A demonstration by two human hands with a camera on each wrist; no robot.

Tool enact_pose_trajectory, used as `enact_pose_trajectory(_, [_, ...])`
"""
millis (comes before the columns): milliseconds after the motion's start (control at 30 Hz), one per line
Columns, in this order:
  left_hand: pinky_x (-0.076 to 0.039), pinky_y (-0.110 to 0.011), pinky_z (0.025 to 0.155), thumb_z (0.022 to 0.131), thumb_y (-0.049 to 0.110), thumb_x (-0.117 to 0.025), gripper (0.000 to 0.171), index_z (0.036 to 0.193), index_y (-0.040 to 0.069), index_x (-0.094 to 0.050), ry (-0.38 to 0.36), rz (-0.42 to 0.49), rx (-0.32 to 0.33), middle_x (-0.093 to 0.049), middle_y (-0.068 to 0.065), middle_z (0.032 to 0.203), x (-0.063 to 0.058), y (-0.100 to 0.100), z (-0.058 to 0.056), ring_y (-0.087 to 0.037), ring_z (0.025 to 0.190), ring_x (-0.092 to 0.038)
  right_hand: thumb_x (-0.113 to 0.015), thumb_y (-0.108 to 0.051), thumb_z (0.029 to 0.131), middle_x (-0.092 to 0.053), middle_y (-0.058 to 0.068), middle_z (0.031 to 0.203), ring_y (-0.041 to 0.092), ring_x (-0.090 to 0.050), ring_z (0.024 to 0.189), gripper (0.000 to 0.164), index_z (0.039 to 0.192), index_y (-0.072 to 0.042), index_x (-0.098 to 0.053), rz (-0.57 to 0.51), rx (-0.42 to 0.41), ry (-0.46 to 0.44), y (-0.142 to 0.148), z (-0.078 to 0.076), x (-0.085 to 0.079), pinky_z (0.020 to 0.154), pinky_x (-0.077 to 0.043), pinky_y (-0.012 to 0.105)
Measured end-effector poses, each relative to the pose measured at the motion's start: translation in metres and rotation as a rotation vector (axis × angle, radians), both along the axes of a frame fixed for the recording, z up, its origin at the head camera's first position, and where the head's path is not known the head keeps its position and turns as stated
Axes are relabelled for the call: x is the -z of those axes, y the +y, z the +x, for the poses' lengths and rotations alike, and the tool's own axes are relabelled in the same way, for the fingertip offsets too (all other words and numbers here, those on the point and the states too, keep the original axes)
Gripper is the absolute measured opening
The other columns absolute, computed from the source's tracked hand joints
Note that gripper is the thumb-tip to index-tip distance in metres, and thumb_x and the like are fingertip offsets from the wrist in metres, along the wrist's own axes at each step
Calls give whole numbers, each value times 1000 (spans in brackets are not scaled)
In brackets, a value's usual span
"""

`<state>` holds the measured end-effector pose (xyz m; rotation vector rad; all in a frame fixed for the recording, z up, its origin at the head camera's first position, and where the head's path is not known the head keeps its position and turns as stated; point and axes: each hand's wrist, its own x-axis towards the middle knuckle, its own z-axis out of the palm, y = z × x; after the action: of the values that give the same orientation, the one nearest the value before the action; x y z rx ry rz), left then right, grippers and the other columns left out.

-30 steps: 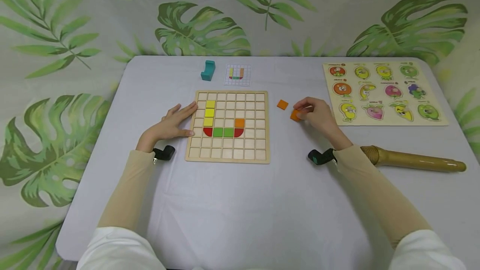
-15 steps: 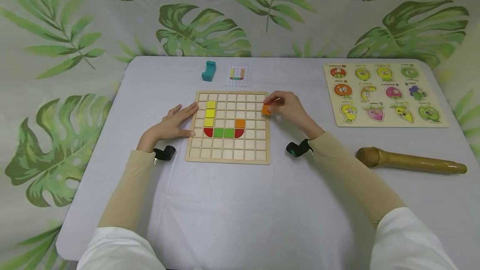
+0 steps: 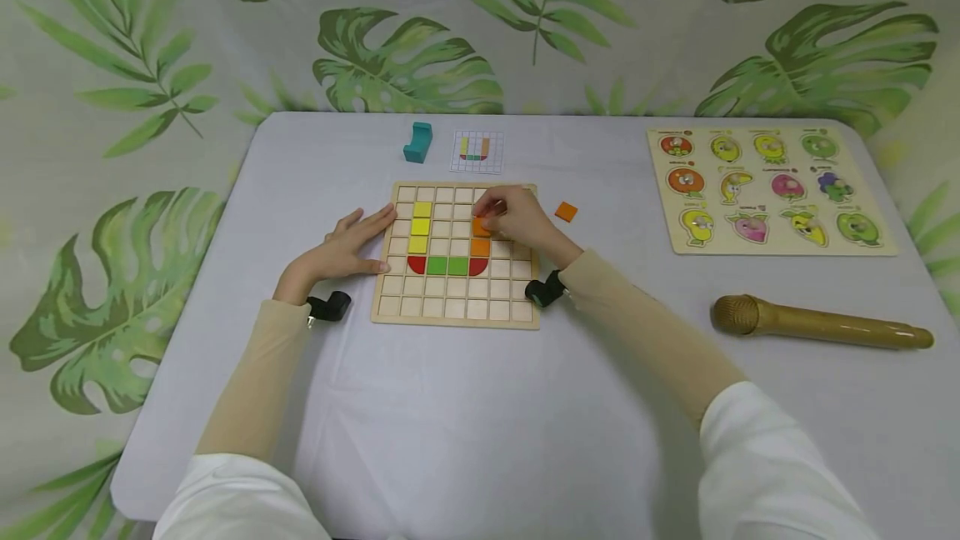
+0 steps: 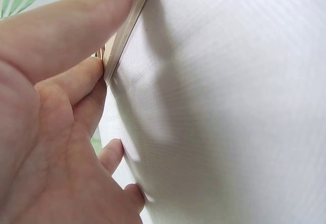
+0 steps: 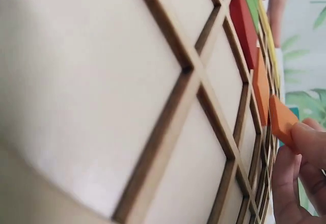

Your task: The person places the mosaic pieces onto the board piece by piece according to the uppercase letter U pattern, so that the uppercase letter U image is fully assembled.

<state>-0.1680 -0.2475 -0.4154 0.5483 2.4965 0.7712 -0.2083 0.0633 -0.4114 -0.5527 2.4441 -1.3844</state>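
Observation:
My right hand point(image 3: 516, 217) pinches an orange square tile point(image 5: 282, 121) between thumb and fingers, over the wooden grid board point(image 3: 453, 315). The held tile is just beyond another orange tile point(image 3: 480, 247) that sits in a cell. Below that one lies a red quarter-round tile point(image 3: 477, 266), then green tiles point(image 3: 447, 266), a second red quarter-round and a column of yellow tiles point(image 3: 421, 227). With fingers spread, my left hand point(image 3: 337, 248) rests at the board's left edge; in the left wrist view its thumb and a finger touch the rim. One loose orange tile point(image 3: 566, 212) lies right of the board.
Behind the board are a teal curved block point(image 3: 417, 142) and a small pattern card point(image 3: 477, 152). A fruit puzzle board point(image 3: 772, 190) lies at the back right, with a gold microphone point(image 3: 821, 323) in front of it. A leaf-print cloth hangs behind the table.
My right hand has picked up an orange tile from the table on the right and carried it left over the board. The left hand has stayed at the board's edge.

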Motion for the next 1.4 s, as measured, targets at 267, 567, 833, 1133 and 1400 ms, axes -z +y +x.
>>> enact_pose_trajectory(267, [0,-71,100,89,31,-68,88,155,14,-12,5,0,0,-2,-5,160,1,-1,0,-39,141,13,-61,11,84,-65,10,86,21,-56,78,15,91,-1,-68,106,-45,94,-7,0,3,73,-45,30])
enact_pose_trajectory(567, [0,-71,100,89,30,-68,89,155,15,-10,10,3,2,-1,-4,160,3,-1,0,-38,141,14,-62,9,85,-65,10,90,21,-56,82,14,92,-2,-68,145,-64,88,-7,0,1,77,-45,29])
enact_pose_trajectory(833, [1,-73,98,89,30,-68,88,155,14,-12,19,5,2,-2,-5,160,4,-1,2,-40,141,13,-64,3,87,-67,13,102,25,-59,93,17,104,2,-69,-20,-14,-28,21,-6,-2,88,-44,34])
enact_pose_trajectory(1133, [2,-76,95,87,43,-67,91,155,22,-11,43,65,15,-2,0,161,5,-3,5,-41,141,13,-64,-1,88,-65,15,108,21,-57,89,24,111,4,-65,-134,108,-102,64,-9,-2,71,-43,28])
enact_pose_trajectory(1400, [0,-73,98,89,31,-68,88,155,14,-12,19,-7,-2,-3,-6,160,4,0,4,-41,141,11,-58,10,85,-64,22,108,16,-59,87,28,112,7,-63,-202,265,-43,94,-5,2,74,-44,22])
